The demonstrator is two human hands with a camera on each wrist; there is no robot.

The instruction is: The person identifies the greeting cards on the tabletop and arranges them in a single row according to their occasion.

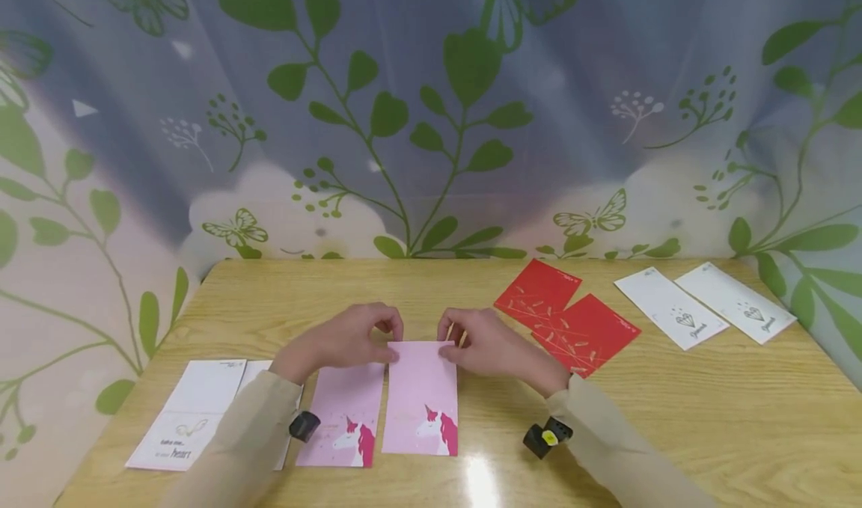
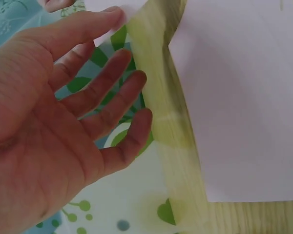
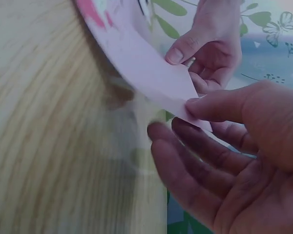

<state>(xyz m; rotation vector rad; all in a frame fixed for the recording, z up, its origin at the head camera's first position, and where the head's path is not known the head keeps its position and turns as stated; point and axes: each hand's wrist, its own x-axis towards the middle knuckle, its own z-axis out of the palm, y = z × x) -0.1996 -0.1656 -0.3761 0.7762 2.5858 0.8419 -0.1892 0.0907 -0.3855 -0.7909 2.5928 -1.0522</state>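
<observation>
A pink card with a unicorn printed at its lower right corner (image 1: pixel 423 399) is held by its top edge. My left hand (image 1: pixel 350 336) pinches the top left corner between thumb and index finger, its other fingers loosely spread in the left wrist view. At the top right corner, my right hand (image 1: pixel 486 342) pinches the same card, thumb (image 3: pixel 217 106) on its face. The right wrist view shows the held end of the card (image 3: pixel 158 83) raised off the wood. A second pink unicorn card (image 1: pixel 340 418) lies just left, partly beneath my left hand.
Two white cards (image 1: pixel 195 396) lie at the left, one mostly covered by my left sleeve. Two red cards (image 1: pixel 592 332) overlap beyond my right wrist. Farther right are two white cards with a diamond print (image 1: pixel 673 310). A patterned curtain (image 1: pixel 431 119) hangs behind the wooden table (image 1: pixel 673 418).
</observation>
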